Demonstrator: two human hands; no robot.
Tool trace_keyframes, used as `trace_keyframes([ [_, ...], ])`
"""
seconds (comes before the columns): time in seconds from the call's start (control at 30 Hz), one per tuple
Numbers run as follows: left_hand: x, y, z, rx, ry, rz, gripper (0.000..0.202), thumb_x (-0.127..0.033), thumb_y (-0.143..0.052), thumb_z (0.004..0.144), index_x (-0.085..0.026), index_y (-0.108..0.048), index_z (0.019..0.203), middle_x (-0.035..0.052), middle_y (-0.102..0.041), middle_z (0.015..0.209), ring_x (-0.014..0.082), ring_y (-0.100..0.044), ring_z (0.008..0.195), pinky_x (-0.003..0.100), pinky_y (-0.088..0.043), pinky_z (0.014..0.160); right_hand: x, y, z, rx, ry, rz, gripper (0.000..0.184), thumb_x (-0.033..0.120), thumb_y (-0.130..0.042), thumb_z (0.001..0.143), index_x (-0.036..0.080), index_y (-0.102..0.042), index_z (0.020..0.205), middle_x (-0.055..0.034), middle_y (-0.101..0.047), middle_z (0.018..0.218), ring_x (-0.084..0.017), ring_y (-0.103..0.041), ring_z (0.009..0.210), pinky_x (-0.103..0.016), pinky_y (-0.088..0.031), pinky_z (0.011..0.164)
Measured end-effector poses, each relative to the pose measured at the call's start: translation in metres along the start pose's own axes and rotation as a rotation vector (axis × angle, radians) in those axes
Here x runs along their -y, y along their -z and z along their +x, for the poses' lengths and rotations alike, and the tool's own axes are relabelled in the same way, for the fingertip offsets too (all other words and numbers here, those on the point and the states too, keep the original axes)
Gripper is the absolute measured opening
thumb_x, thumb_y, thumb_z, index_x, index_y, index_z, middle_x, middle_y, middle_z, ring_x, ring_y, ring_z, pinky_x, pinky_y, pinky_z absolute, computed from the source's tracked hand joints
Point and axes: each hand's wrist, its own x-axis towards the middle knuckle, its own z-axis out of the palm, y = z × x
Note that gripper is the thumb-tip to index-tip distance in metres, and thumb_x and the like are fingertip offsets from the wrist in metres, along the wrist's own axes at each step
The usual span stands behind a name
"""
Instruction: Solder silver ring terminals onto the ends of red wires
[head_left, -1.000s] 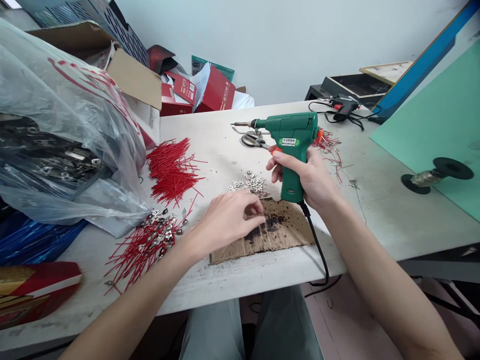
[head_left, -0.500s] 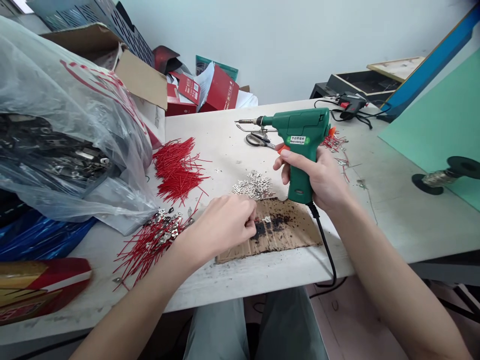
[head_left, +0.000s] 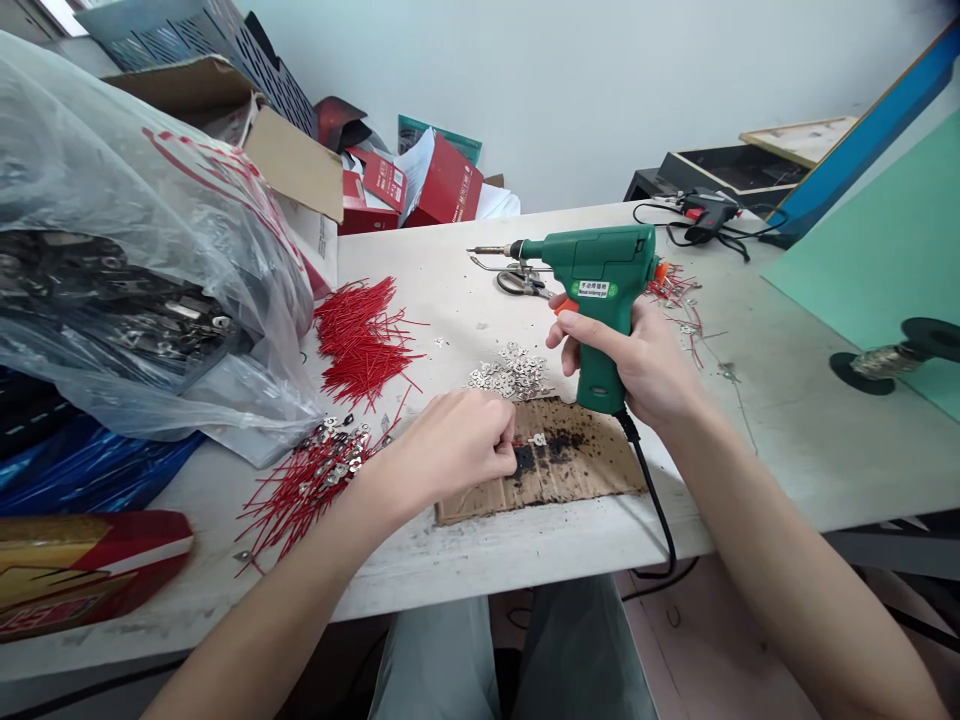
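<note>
Cluttered white surface (head_left: 465, 270) carried a scorched cardboard pad (head_left: 555, 465) as heat shield, where the left hand (head_left: 450, 445) pinched a red wire with terminal (head_left: 535, 439) flat, while the right hand (head_left: 645, 365) gripped the green soldering gun (head_left: 600, 300) raised, tip clear.

Since a second ago the left hand (head_left: 457, 445) has slid back off the burnt cardboard (head_left: 570, 465), baring a small metal tab (head_left: 537, 440) on it. The right hand (head_left: 637, 365) has tipped the green soldering gun (head_left: 600, 300) slightly.
</note>
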Motion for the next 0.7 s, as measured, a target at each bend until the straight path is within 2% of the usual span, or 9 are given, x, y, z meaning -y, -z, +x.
trace_keyframes([
  [0.2,0.006,0.016,-0.002,0.13,0.082,-0.111,0.009,-0.017,-0.057,0.074,-0.02,-0.064,0.078,-0.0007,-0.066,0.072,0.0124,-0.054,0.061,0.025,-0.036,0.057,-0.001,0.001,0.001,0.005,0.012,-0.027,0.052,0.052,-0.073,0.092,0.01,-0.056,0.117,-0.0092,-0.062,0.099,-0.007,-0.057,0.068,-0.016,-0.046,0.057],
  [0.37,0.006,0.017,-0.002,0.185,0.093,-0.086,0.008,-0.019,-0.054,0.073,-0.021,-0.061,0.076,-0.0014,-0.065,0.071,0.0126,-0.054,0.061,0.027,-0.036,0.058,-0.003,0.003,0.001,0.012,0.034,-0.031,0.053,0.051,-0.073,0.092,0.01,-0.056,0.122,-0.0087,-0.061,0.099,-0.007,-0.057,0.068,-0.016,-0.048,0.059],
  [0.7,0.001,0.01,0.002,0.144,0.081,0.055,0.007,-0.016,-0.055,0.068,-0.019,-0.061,0.068,0.0011,-0.062,0.067,0.0127,-0.049,0.058,0.029,-0.023,0.053,-0.003,0.002,0.001,0.013,0.048,-0.016,0.051,0.048,-0.074,0.093,0.009,-0.058,0.121,-0.0086,-0.061,0.097,-0.007,-0.058,0.067,-0.015,-0.048,0.057],
])
